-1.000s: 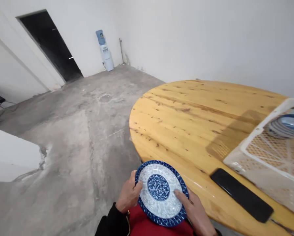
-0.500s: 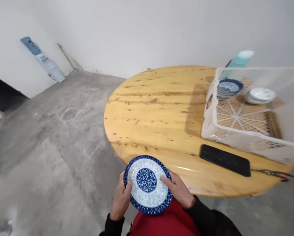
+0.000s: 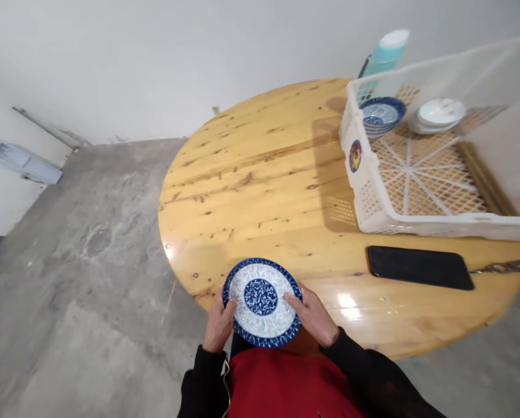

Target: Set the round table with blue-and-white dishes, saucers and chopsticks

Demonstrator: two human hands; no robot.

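Note:
A blue-and-white patterned plate (image 3: 260,301) is held level over the near edge of a round wooden table (image 3: 260,174). My left hand (image 3: 219,323) grips its left rim, thumb on top. On the right rim sits my right hand (image 3: 314,316), thumb pressed on the plate's face. Both hands are closed on the plate.
A white plastic crate (image 3: 373,197) stands at the table's right, holding a blue patterned bowl (image 3: 382,113) and stacked white dishes (image 3: 438,114). A black phone (image 3: 419,267) lies in front of it. A teal bottle (image 3: 384,52) stands behind. Bare concrete floor (image 3: 68,278) lies left.
The view has swung right and down, from the doorway and floor onto the table and crate. The plate stays gripped in both hands and now sits partly over the table's edge.

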